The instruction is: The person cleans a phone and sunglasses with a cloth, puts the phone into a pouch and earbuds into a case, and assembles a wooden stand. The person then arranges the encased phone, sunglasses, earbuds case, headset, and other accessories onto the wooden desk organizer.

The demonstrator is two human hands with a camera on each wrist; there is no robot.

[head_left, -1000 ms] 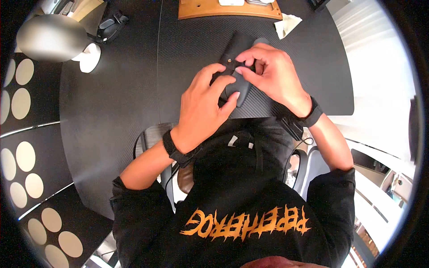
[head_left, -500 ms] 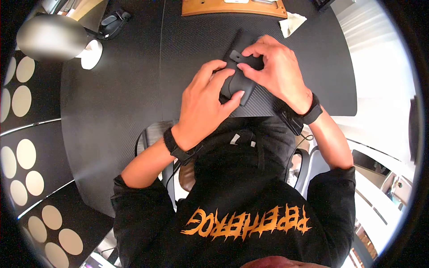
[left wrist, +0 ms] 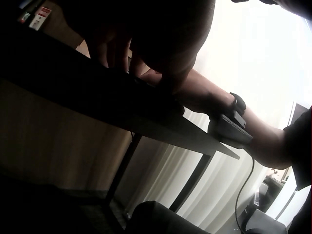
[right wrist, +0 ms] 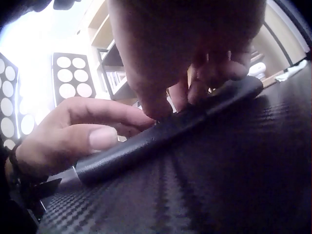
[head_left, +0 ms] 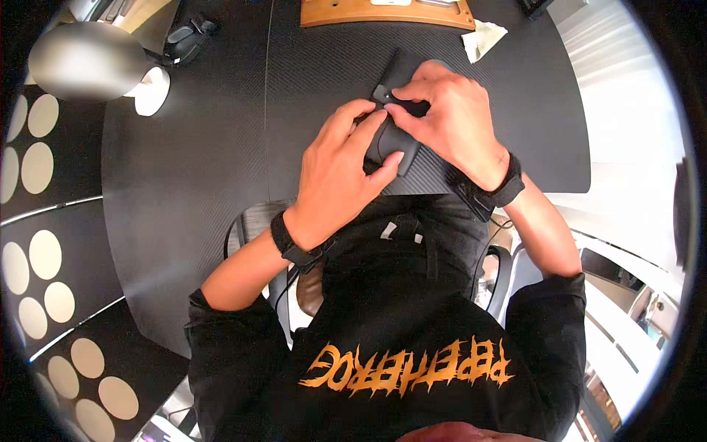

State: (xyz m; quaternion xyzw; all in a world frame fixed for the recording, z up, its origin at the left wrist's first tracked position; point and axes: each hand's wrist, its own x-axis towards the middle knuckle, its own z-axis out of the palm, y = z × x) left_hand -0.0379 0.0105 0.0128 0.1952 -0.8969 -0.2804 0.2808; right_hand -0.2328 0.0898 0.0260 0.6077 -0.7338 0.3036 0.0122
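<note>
A black case (head_left: 402,147) lies aslant on the dark table near its front edge; in the right wrist view the case (right wrist: 122,158) looks thick-edged and smooth. My left hand (head_left: 331,173) holds its near part, thumb on the lower side and fingertips on the upper left side. With thumb and forefinger my right hand (head_left: 460,121) pinches a small black tab (head_left: 381,93) across the middle of the case, close to the left fingertips. A small bright spot shows on the tab. In the left wrist view, the left hand (left wrist: 161,34) is dark and its contact is hidden.
Behind the case stands an orange-brown tray (head_left: 353,15) with pale items, and a crumpled pale cloth (head_left: 484,40) lies right of it. At the table's left are a white round base (head_left: 152,91) and a black strapped device (head_left: 190,38).
The brass-coloured stud seen a second ago is now hidden, and the tab has come into view over that spot. The right thumb and forefinger have shifted slightly left; the left hand stays nearly still.
</note>
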